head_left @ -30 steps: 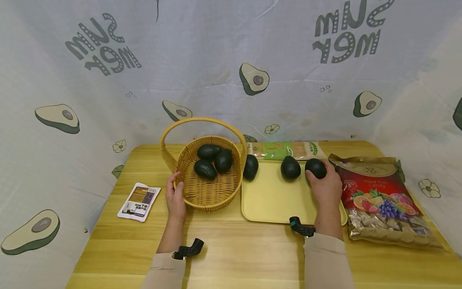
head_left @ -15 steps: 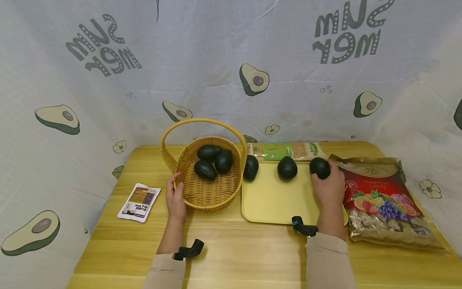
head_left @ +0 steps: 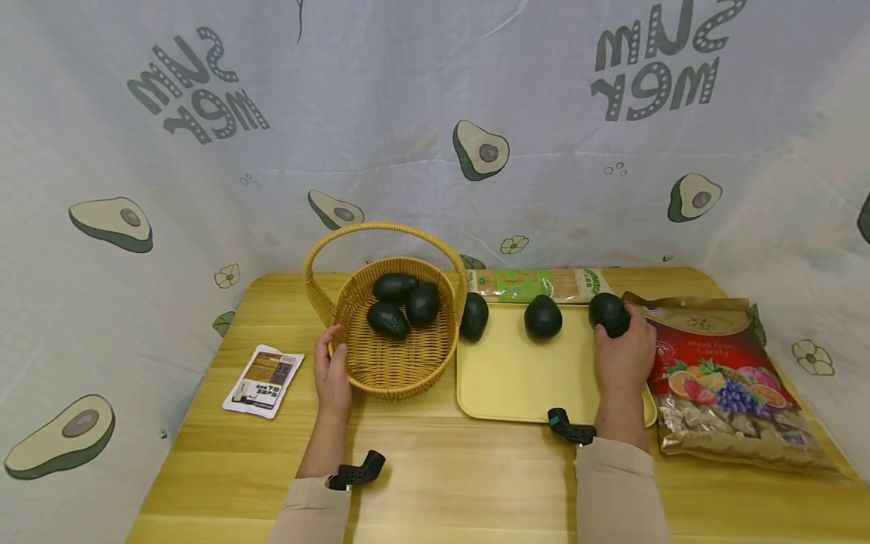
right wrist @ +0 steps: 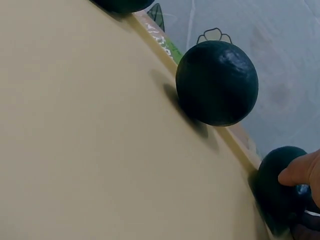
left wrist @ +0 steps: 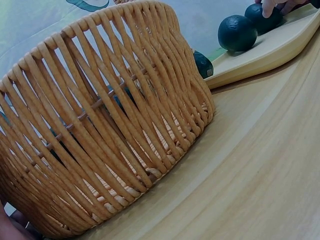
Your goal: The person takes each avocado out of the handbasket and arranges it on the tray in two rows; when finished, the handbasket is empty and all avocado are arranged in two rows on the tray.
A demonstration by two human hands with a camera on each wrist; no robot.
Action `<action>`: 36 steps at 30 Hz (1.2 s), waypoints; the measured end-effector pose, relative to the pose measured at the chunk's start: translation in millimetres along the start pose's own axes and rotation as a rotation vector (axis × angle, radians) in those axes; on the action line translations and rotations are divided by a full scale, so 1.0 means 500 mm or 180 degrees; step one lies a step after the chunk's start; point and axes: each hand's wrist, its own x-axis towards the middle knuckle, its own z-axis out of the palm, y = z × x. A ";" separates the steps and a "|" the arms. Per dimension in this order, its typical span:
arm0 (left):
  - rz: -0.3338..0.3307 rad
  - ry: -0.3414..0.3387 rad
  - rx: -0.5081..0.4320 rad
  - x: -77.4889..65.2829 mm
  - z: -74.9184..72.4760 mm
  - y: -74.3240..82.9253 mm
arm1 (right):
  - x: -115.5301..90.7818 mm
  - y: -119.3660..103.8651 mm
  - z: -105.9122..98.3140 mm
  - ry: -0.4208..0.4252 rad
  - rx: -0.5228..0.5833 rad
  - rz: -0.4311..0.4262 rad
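A yellow wicker basket (head_left: 397, 378) with a tall arched handle holds three dark green avocados (head_left: 396, 287). At its left side my left hand (head_left: 333, 378) holds the rim, thumb over the edge; in the left wrist view only a bit of that hand shows at the lower left. On the yellow tray (head_left: 523, 378), one avocado (head_left: 474, 317) lies by the basket and another (head_left: 543, 317) sits toward the back middle. My right hand (head_left: 624, 351) grips a third avocado (head_left: 608, 314) at the tray's back right corner, thumb on its near side (right wrist: 297, 172).
Behind the tray lies a long noodle packet (head_left: 530, 285). A large red candy bag (head_left: 727, 378) lies right of the tray, close to my right hand. To the left of the basket is a small white pouch (head_left: 263, 381). A printed cloth (head_left: 381, 136) hangs behind the table.
My right hand has moved slightly right along the tray with its avocado, widening the gap to the middle one. The middle avocado has shifted slightly left. My left hand stays on the basket.
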 end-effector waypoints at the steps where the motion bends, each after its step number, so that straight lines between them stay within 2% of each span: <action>1: -0.0001 -0.0004 0.0011 0.000 0.000 -0.001 | -0.002 -0.001 0.000 0.0017 0.0005 0.0007; 13: 0.0059 0.0043 -0.0046 0.001 0.002 -0.002 | 0.001 -0.004 -0.006 0.0080 0.0083 -0.0074; 26: 0.0034 0.0052 -0.0035 -0.001 0.002 -0.003 | 0.004 -0.002 -0.007 -0.0040 0.0054 -0.0140; 36: 0.0025 0.0084 -0.0040 -0.002 0.004 0.001 | 0.010 0.009 -0.003 0.0051 0.0081 -0.0061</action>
